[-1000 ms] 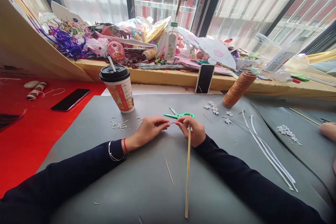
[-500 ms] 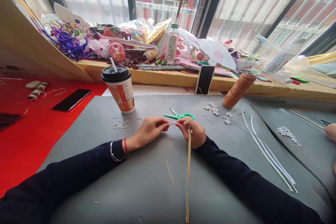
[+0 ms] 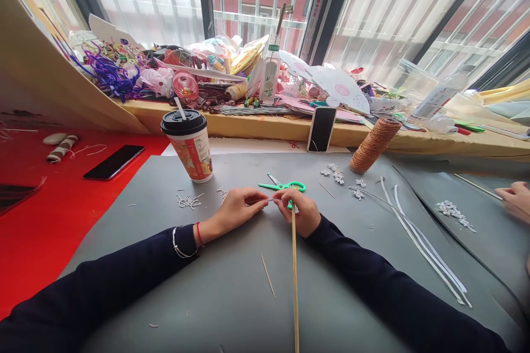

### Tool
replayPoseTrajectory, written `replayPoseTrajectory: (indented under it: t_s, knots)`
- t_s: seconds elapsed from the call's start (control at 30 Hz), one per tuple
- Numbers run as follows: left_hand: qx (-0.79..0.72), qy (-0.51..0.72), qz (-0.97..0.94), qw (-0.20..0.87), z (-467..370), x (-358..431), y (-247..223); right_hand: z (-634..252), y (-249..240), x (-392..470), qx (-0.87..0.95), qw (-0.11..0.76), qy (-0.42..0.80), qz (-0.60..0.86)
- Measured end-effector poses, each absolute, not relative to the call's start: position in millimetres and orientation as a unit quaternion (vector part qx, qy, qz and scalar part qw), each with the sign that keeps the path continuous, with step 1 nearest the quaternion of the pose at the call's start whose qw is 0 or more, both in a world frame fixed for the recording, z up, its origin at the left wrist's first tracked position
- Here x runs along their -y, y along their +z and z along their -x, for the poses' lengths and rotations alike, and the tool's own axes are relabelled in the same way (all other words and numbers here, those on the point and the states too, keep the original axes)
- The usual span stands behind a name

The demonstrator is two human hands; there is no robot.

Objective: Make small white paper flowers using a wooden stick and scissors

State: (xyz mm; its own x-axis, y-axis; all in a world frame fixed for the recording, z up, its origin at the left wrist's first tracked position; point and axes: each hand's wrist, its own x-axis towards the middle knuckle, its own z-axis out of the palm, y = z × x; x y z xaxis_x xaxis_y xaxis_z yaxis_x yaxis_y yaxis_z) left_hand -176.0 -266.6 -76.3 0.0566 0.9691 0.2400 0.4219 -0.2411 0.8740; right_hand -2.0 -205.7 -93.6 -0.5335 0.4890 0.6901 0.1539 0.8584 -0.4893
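A thin whitish strand (image 3: 271, 199) spans the small gap between my hands over the grey mat (image 3: 223, 298). My left hand (image 3: 236, 209) pinches its left end between thumb and fingers. The fingers of my right hand (image 3: 304, 212) are closed at the other end. That same hand grips the top of a long wooden stick (image 3: 295, 281), which slants down toward me. Just behind my fingers lie green-handled scissors (image 3: 285, 185), partly hidden by my right hand. A pointed toothpick (image 3: 268, 276) rests on the mat in front.
Left: a paper cup with straw (image 3: 190, 149), white cord scraps (image 3: 189, 201) and a dark phone (image 3: 114, 162). Right: a brown twine spool (image 3: 375, 146), small white knotted pieces (image 3: 333, 172), white cords (image 3: 430, 248) and another person's hand (image 3: 515, 198). A cluttered sill (image 3: 265, 116) runs behind.
My right hand has shifted slightly left with the stick, and its fingers have changed position on the strand. At the right edge, the other person's hand has come further into view.
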Motion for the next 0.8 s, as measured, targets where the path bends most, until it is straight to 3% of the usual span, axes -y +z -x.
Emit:
replayPoseTrajectory:
  t_s: [0.17,0.33,0.53,0.8]
  knots:
    - [-0.505,0.481,-0.576,0.426,175,267,-71,2,-93,207,0.868,0.421,0.175,0.195]
    - [-0.437,0.56,-0.493,0.502,177,267,-66,3,-90,209,0.844,0.455,0.162,0.232]
    - [-0.491,0.503,-0.497,0.51,171,263,-71,14,-89,220,0.789,0.506,0.168,0.305]
    - [-0.492,0.519,-0.504,0.484,164,269,-73,24,-88,235,0.786,0.502,0.191,0.305]
